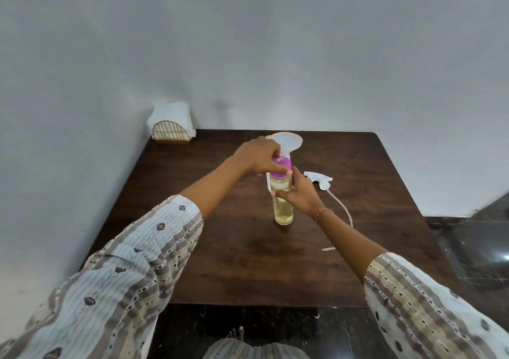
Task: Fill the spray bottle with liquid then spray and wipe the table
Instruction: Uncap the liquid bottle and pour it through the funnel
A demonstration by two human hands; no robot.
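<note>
At the middle of the dark wooden table a clear bottle of yellowish liquid stands upright, with no readable label. The right hand grips its body; the left hand pinches the purple cap. Just right, the white spray head lies flat.

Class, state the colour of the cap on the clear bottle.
Pink-purple cap on the bottle; head view.

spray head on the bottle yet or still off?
Off. The spray head lies on the table right of the bottle, its tube trailing toward the near edge.
</note>
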